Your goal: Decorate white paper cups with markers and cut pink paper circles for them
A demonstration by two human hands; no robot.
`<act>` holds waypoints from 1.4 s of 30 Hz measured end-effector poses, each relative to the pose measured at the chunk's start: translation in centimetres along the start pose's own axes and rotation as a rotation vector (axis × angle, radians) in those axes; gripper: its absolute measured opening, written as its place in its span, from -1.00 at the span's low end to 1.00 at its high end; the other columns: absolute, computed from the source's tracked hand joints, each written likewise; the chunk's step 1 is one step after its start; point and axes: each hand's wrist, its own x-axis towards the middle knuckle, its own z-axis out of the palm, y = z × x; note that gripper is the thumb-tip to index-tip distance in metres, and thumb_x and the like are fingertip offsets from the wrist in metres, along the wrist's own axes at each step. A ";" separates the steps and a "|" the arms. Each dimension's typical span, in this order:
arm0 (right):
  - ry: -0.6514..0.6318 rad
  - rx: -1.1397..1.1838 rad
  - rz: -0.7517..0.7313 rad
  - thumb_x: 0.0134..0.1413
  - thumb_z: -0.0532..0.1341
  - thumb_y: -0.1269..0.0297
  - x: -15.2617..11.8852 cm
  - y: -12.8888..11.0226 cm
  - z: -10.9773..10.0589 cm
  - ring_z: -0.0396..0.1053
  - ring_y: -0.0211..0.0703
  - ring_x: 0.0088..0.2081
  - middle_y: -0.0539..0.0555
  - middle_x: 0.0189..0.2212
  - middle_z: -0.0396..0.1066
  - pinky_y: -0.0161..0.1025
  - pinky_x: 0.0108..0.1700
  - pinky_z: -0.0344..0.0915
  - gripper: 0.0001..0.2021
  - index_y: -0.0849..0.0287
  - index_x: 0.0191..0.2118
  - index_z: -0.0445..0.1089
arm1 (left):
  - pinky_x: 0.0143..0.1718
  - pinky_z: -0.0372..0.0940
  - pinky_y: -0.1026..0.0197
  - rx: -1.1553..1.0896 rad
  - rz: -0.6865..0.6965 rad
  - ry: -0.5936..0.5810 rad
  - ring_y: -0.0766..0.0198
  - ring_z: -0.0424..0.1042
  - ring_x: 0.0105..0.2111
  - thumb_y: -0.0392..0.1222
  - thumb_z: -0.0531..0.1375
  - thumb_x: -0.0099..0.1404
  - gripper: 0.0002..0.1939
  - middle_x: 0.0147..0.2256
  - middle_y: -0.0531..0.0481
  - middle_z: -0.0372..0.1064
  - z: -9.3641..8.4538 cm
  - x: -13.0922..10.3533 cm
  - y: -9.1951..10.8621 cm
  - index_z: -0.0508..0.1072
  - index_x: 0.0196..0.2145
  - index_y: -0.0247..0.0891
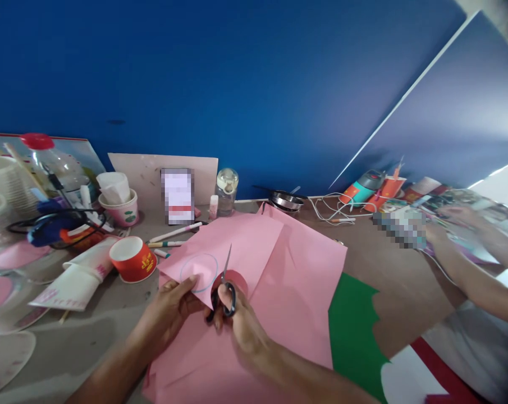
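Note:
My left hand [175,306] pinches the near left edge of a pink paper sheet [245,235], thumb on top. Beside that thumb a blue circle outline [216,264] is drawn on the sheet. In my right hand [243,322] is a pair of black-handled scissors [228,303], thumb through one loop. The blades point away from me at the sheet's edge, close to a rounded cut-out; whether they touch paper I cannot tell. More pink paper [296,336] lies beneath both hands.
Left of the paper stand a red paper cup [132,259], rolled white paper cups [83,275] and several markers [175,232]. A phone [178,196] leans at the back near a clear bottle [227,193]. Green paper [355,331] lies right; a co-worker's arms [468,264] reach in.

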 end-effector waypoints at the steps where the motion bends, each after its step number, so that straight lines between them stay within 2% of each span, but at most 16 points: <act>1: -0.003 0.003 -0.010 0.01 0.14 -0.28 0.0 0.1 0.0 0.15 -0.36 -0.62 -0.08 -0.60 0.29 -0.36 -0.50 0.08 -0.49 0.17 -0.38 0.23 | -0.52 0.35 0.27 0.018 0.007 -0.018 0.27 0.44 -0.62 -0.16 0.29 0.16 -0.79 -0.59 -0.04 0.46 0.0 0.0 0.0 0.49 -0.52 -0.37; 3: -0.017 0.002 -0.037 0.01 0.15 -0.27 -0.3 0.3 -0.2 0.13 -0.36 -0.62 -0.08 -0.59 0.28 -0.36 -0.51 0.05 -0.50 0.15 -0.37 0.22 | -0.53 0.32 0.25 0.058 0.000 -0.059 0.27 0.41 -0.64 -0.09 0.26 0.19 -0.71 -0.63 -0.06 0.44 0.0 0.0 -0.2 0.48 -0.57 -0.36; 7: -0.109 -0.026 -0.083 -0.02 0.13 -0.31 -1.5 0.2 -0.2 0.10 -0.34 -0.60 -0.06 -0.56 0.26 -0.33 -0.51 0.03 -0.48 0.12 -0.38 0.18 | -0.56 0.30 0.17 0.101 -0.065 -0.097 0.18 0.38 -0.70 0.07 0.21 0.20 -0.48 -0.79 -0.03 0.25 0.3 -0.2 -0.6 0.34 -0.78 -0.29; 10: -0.154 -0.072 -0.088 -0.03 0.11 -0.35 -2.0 0.1 0.0 0.10 -0.33 -0.58 -0.05 -0.52 0.27 -0.32 -0.49 0.05 -0.46 0.11 -0.32 0.17 | -0.61 0.26 0.17 0.093 -0.086 -0.074 0.20 0.34 -0.74 0.04 0.22 0.19 -0.51 -0.79 0.03 0.22 0.4 -0.3 -0.7 0.32 -0.77 -0.27; 14: -0.121 -0.079 -0.075 -0.02 0.09 -0.35 -1.8 0.4 0.0 0.08 -0.36 -0.61 -0.07 -0.53 0.24 -0.34 -0.52 0.04 -0.46 0.10 -0.33 0.13 | -0.60 0.20 0.25 0.106 -0.046 0.014 0.34 0.25 -0.74 -0.03 0.27 0.17 -0.54 -0.80 0.11 0.15 0.3 -0.3 -0.8 0.29 -0.77 -0.25; 21: -0.098 -0.140 -0.116 0.08 0.07 -0.29 -1.6 1.6 -0.3 0.08 -0.38 -0.61 -0.07 -0.50 0.24 -0.35 -0.56 0.03 -0.51 0.11 -0.32 0.14 | -0.69 0.02 0.32 0.125 -0.037 0.095 0.46 0.04 -0.79 -0.01 0.30 0.12 -0.53 -0.84 0.18 0.04 0.2 -0.2 -1.1 0.25 -0.78 -0.25; 25: -0.077 -0.157 -0.080 0.01 0.06 -0.36 -1.7 1.5 -0.1 0.08 -0.37 -0.62 -0.08 -0.53 0.22 -0.35 -0.59 0.02 -0.46 0.10 -0.33 0.14 | -0.69 -0.01 0.30 0.151 -0.038 0.080 0.45 0.04 -0.80 0.04 0.29 0.12 -0.50 -0.85 0.19 -0.01 0.3 -0.2 -1.1 0.24 -0.79 -0.25; 30: -0.046 -0.121 -0.033 -0.05 0.08 -0.39 -1.3 1.6 0.1 0.05 -0.42 -0.67 -0.12 -0.57 0.16 -0.39 -0.64 -0.02 -0.43 0.09 -0.36 0.10 | -0.65 0.06 0.28 0.167 -0.035 0.048 0.42 0.08 -0.78 0.06 0.27 0.14 -0.48 -0.84 0.18 0.00 0.4 -0.4 -1.2 0.23 -0.80 -0.23; 37: -0.021 -0.146 -0.048 0.02 0.05 -0.35 -1.3 2.1 0.0 0.04 -0.45 -0.68 -0.13 -0.56 0.18 -0.42 -0.63 0.01 -0.46 0.11 -0.35 0.11 | -0.67 0.05 0.28 0.160 -0.028 0.064 0.42 0.09 -0.79 0.08 0.27 0.13 -0.47 -0.86 0.16 0.04 -0.1 0.0 -1.6 0.24 -0.81 -0.24; 42: -0.021 -0.118 -0.093 0.10 0.07 -0.26 -1.3 3.1 -0.4 0.08 -0.44 -0.67 -0.11 -0.56 0.22 -0.43 -0.63 0.04 -0.53 0.13 -0.35 0.16 | -0.65 0.09 0.27 0.168 -0.019 0.035 0.37 0.16 -0.78 0.10 0.25 0.15 -0.45 -0.86 0.12 0.08 0.0 0.0 -1.7 0.24 -0.82 -0.24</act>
